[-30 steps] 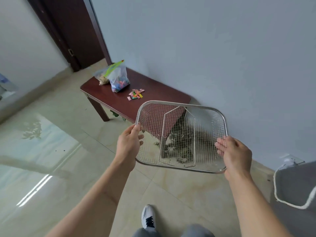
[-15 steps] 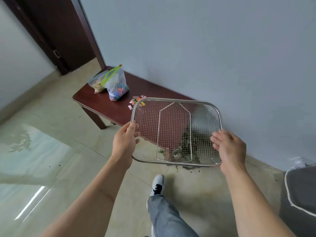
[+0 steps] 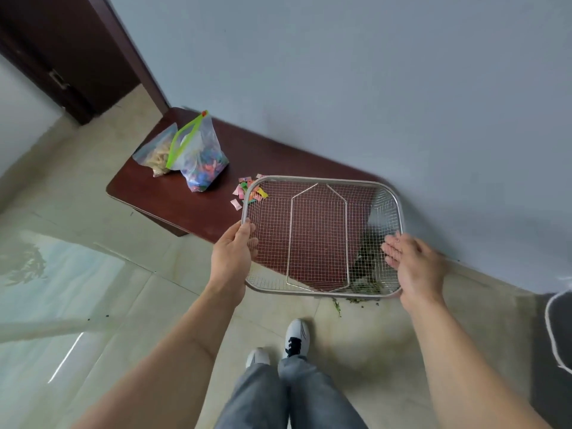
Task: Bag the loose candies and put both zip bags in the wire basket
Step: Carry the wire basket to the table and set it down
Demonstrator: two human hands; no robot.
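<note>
I hold an empty wire basket (image 3: 387, 185) in the air over the right half of a low dark-red table (image 3: 192, 209). My left hand (image 3: 232, 258) grips its left rim and my right hand (image 3: 411, 267) grips its right rim. Loose colourful candies (image 3: 240, 193) lie on the table by the basket's far left corner, some seen through the mesh. Further left stand two zip bags: one with a green zip strip holding colourful candies (image 3: 201, 159), and behind it one with pale sticks (image 3: 156, 150).
The table stands against a grey wall (image 3: 371, 88). A dark door (image 3: 71, 48) is at the far left. Green debris (image 3: 362, 297) lies on the tiled floor under the basket. A grey object with a white cord (image 3: 557, 329) is at the right edge. My feet (image 3: 295, 337) are below.
I have stepped closer to the table. The basket, held in both hands, has moved forward and now hangs over the table's right half beside the loose candies.
</note>
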